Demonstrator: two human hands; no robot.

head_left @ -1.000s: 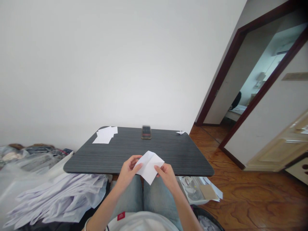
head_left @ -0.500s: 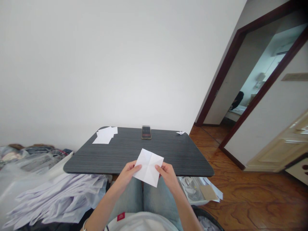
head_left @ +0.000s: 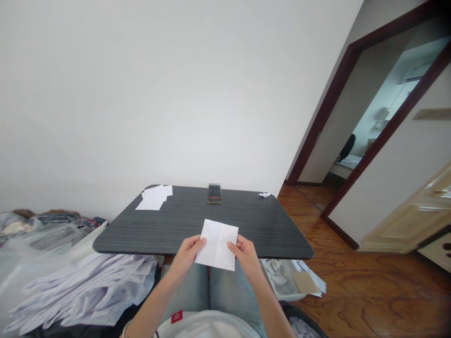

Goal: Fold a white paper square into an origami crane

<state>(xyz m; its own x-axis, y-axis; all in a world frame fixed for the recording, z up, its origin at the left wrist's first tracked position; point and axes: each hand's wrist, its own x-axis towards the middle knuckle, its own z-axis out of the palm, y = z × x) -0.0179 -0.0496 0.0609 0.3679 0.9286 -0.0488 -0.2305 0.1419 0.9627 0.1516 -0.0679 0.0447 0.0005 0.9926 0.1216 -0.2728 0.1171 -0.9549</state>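
Note:
A square sheet of white paper (head_left: 217, 246) with faint crossing creases is held up over the table's near edge. My left hand (head_left: 190, 249) pinches its left side, thumb on top and fingers behind. On the opposite side my right hand (head_left: 244, 251) grips it the same way. The fingers beneath the sheet are partly hidden. Both hands are closed on the paper, which looks almost flat and slightly turned.
The dark table (head_left: 183, 216) bears loose white sheets (head_left: 153, 197) at its back left, a propped phone (head_left: 214, 193) at the back and a small folded paper piece (head_left: 264, 195) at the back right. A plastic bin (head_left: 282, 277) stands below right; piled white cloth or paper (head_left: 91, 286) lies left.
The paper has turned a little between my hands, so its near and far edges now lie closer to level. Both hands keep their hold in nearly the same place.

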